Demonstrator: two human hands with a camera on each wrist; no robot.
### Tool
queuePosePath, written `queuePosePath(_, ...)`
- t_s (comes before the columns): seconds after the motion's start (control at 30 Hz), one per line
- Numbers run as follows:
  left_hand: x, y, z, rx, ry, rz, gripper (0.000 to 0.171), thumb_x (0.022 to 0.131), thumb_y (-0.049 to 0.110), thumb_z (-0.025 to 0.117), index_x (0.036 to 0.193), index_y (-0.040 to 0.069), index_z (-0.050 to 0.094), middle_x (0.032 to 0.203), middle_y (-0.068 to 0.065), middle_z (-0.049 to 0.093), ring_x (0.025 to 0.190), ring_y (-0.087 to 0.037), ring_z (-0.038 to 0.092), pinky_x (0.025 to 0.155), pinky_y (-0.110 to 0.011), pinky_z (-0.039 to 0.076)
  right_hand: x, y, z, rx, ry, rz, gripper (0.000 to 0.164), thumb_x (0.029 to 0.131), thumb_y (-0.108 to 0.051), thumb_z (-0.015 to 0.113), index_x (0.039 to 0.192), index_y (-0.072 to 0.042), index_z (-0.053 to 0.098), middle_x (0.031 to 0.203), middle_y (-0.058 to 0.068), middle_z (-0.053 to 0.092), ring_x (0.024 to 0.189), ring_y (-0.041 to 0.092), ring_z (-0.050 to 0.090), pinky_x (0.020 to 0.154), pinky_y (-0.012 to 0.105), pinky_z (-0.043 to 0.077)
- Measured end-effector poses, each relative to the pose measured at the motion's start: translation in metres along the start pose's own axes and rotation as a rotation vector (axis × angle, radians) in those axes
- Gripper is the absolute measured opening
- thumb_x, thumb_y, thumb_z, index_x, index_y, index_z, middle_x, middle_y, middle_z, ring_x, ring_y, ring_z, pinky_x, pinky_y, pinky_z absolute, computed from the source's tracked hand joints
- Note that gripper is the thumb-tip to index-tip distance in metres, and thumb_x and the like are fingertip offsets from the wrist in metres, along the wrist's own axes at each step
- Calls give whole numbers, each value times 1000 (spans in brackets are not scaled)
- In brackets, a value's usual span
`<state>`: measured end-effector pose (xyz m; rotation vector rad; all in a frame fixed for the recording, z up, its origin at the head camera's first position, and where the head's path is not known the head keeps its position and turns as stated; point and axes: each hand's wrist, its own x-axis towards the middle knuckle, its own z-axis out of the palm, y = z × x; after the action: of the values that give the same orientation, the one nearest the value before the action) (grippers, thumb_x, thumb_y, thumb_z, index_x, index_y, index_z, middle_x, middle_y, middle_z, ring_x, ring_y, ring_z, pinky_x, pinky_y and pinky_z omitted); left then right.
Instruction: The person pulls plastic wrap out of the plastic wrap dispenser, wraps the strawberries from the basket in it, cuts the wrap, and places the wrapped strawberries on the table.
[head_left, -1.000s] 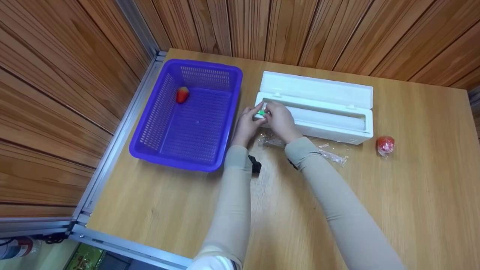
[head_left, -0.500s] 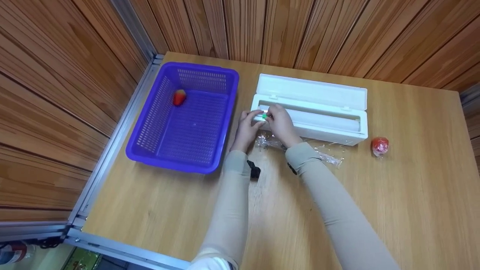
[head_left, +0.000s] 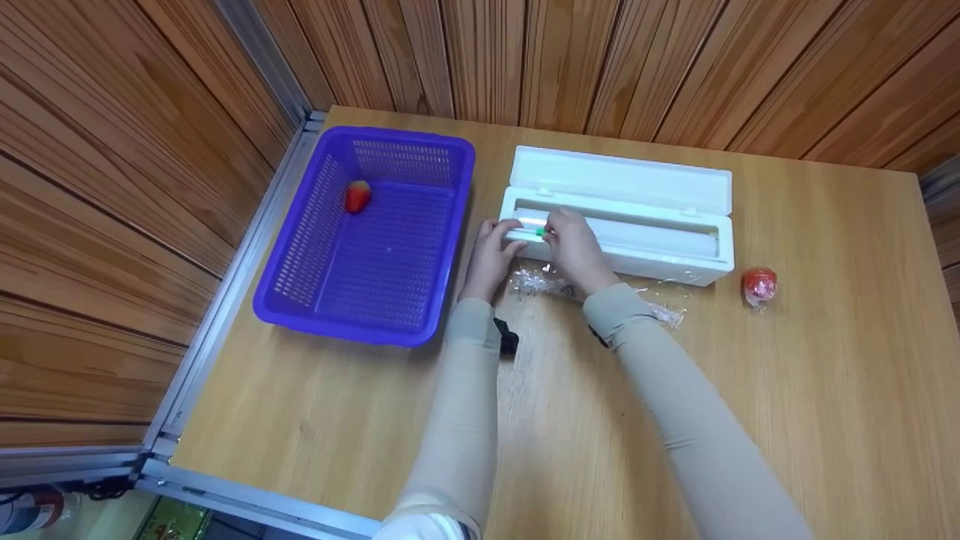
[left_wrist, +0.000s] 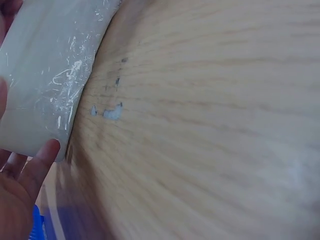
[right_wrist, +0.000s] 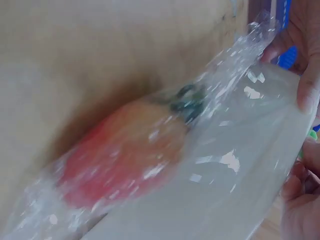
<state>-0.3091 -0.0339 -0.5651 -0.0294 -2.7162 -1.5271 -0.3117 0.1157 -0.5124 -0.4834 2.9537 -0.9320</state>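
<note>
A white cling film box [head_left: 660, 266] stands with its lid raised and a film roll [head_left: 660, 239] inside. My left hand [head_left: 489, 262] grips its left end, thumb on the front wall. Between thumb and fingers my right hand [head_left: 576, 244] pinches a small green slide cutter [head_left: 540, 232] on the box's front edge. Clear film [head_left: 541, 283] hangs down the front onto the table. In the right wrist view a strawberry [right_wrist: 125, 155] with green leaves lies against the box under that film; in the head view my right arm mostly hides it.
A purple basket [head_left: 341, 328] with a strawberry [head_left: 358, 196] in it stands left of the box. To the right lies a red fruit wrapped in film [head_left: 760, 285]. Wooden walls [head_left: 562, 67] border the table at the back and left.
My right hand has slid the green cutter a little to the right along the box's edge. My left hand stays at the left end. The head view has shifted slightly.
</note>
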Motion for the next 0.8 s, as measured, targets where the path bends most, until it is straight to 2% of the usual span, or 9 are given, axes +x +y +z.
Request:
queuePosePath(0.3,-1,-3,1,-10,-12,-1,35,75,31,60,107,18,57,115,-9,46,110,-22,47,99,-31,36,-24,38,-26,-28,61,-28,4,81,-7,58,82,-3,57,84,9,56,88,26,49,80,39,41)
queuePosePath(0.47,-1,-4,-2,-7,13,-1,34,75,29,61,107,18,57,114,-9,46,109,-22,48,99,-32,37,-39,57,-48,-6,0,86,5,84,-9,55,88,-7,56,88,5,53,90,22,46,80,37,41)
queuePosePath(0.57,-1,-3,-3,-15,8,-5,34,76,29,60,108,18,56,114,-9,45,109,-22,48,99,-32,37,-41,59,-55,-6,-50,143,8,86,-11,52,92,-6,55,91,6,52,90,22,46,80,38,42)
queuePosePath(0.63,-1,-3,-2,-21,0,-4,34,76,29,60,109,18,56,114,-9,45,109,-22,48,99,-32,37,-40,57,-55,-10,-69,140,14,87,-13,51,98,-5,55,96,9,54,93,24,47,82,40,42)
queuePosePath(0.8,-2,-1,2,-21,-12,-9,34,76,30,59,108,19,56,114,-7,45,109,-21,48,99,-31,37,-41,53,-49,-46,0,68,12,86,-13,53,92,-4,59,93,10,56,91,26,50,82,40,43)
